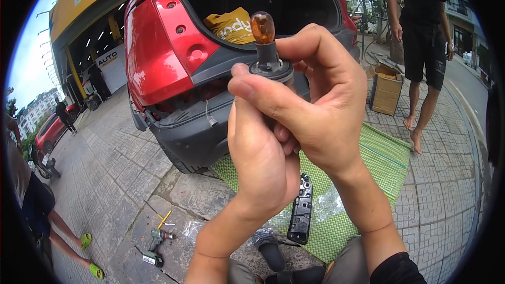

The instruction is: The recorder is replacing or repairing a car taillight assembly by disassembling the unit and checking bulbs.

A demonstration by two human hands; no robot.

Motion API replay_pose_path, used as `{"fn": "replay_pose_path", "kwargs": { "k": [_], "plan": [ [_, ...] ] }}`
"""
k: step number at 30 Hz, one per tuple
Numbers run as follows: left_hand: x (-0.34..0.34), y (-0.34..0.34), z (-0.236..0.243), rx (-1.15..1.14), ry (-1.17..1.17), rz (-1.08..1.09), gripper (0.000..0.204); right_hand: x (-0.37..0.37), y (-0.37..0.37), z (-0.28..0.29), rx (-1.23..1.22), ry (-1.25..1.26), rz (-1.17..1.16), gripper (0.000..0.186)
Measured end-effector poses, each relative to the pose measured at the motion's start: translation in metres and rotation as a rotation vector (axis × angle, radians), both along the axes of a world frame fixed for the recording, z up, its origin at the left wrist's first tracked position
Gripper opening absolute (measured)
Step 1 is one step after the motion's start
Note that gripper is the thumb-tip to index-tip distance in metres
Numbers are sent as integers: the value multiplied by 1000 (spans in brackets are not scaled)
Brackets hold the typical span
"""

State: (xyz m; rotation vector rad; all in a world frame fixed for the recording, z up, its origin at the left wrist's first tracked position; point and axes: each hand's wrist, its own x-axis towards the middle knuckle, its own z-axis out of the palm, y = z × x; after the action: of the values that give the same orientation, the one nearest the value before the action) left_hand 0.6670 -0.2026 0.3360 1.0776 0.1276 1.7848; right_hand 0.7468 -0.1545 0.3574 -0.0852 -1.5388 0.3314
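An amber glass bulb (262, 27) stands upright in a dark round bulb socket (268, 67), held up before the open rear of a red car (158, 58). My right hand (331, 94) is closed around the socket, thumb across its near side and index finger beside the bulb's base. Just below and to the left, my left hand (258, 152) is closed on the socket's lower part; its fingers are partly hidden behind my right thumb. A wire connector (211, 120) hangs over the car's dark bumper (194, 137).
A green woven mat (368, 179) bears a black lamp panel (302, 210) and clear plastic. A cordless drill (157, 246) and a yellow-handled screwdriver (165, 217) lie on the paving. A yellow bag (231, 25) sits in the trunk. People stand left and right; a cardboard box (385, 94) is near the right one.
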Motion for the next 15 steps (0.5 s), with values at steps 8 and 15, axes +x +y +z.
{"fn": "replay_pose_path", "kwargs": {
  "k": [8,15],
  "plan": [
    [-9,2,-3,60,22,-12,29,-6,-2,1,60,9,2,35],
    [-11,5,-5,93,18,-20,28,-9,-3,1,89,25,-39,39]
  ]
}}
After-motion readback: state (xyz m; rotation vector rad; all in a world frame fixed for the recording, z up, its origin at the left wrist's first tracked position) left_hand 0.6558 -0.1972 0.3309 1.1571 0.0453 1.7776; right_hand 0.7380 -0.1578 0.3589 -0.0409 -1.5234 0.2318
